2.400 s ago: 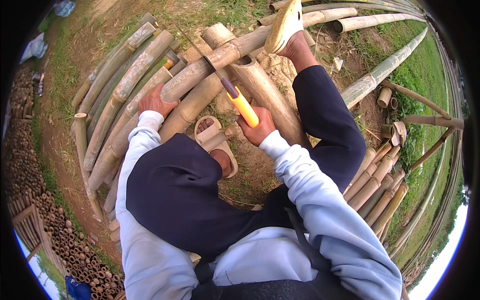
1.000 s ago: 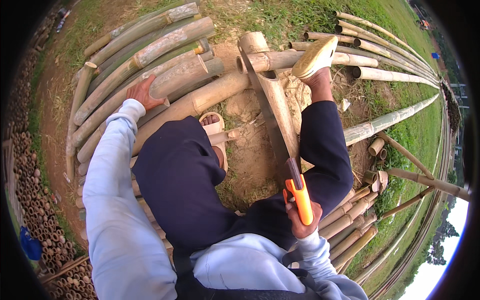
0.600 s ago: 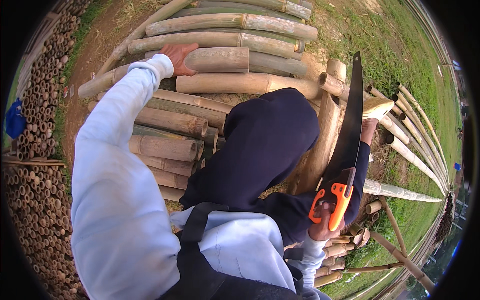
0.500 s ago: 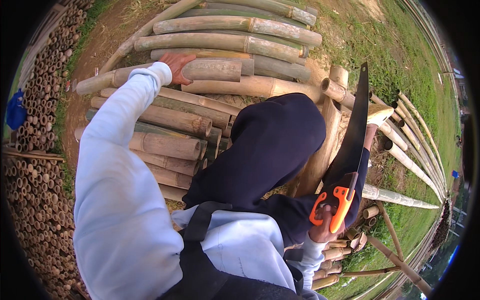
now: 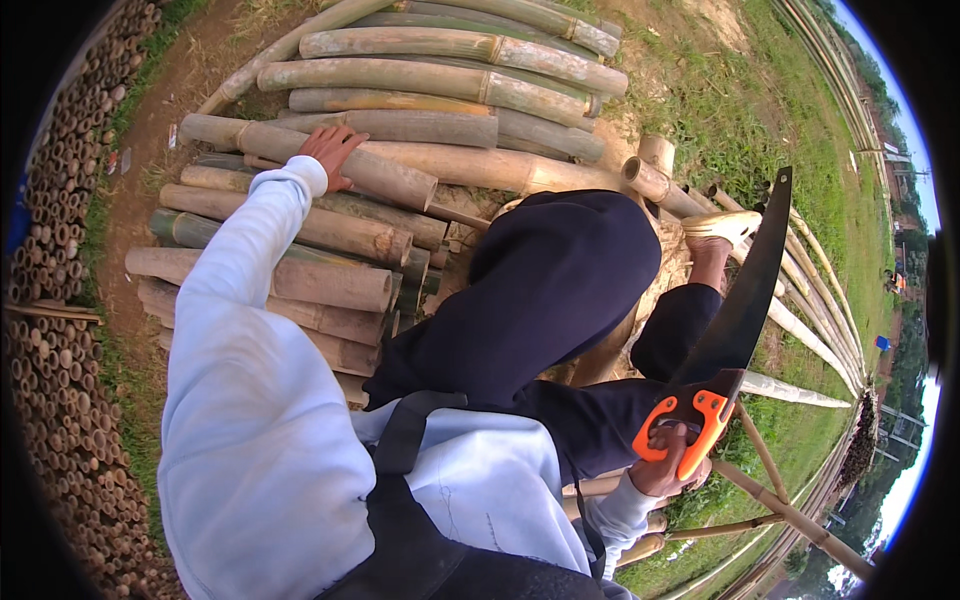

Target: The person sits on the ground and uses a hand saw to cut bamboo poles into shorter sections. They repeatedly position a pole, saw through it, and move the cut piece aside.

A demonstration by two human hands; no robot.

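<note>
My left hand (image 5: 333, 155) lies on top of a cut bamboo pole (image 5: 395, 180), its fingers spread apart over the rounded surface. The pole slants across the far edge of a near stack of bamboo pieces (image 5: 320, 283). At the right, my right hand (image 5: 665, 460) is wrapped round the orange handle of a handsaw (image 5: 745, 290). The saw's dark blade points up and away, clear of any bamboo. My bent knee in dark trousers (image 5: 565, 270) comes between the hands and hides part of the ground.
More cut bamboo lengths (image 5: 465, 45) lie side by side at the far side. Long poles (image 5: 815, 280) stretch over the grass at the right, near my sandalled foot (image 5: 722, 228). Stacked bamboo ends (image 5: 75, 400) line the left side.
The bamboo pole under my left hand has swung round, its right end coming nearer to me. My left hand has shifted slightly left, fingers now spread. The saw has tilted rightward.
</note>
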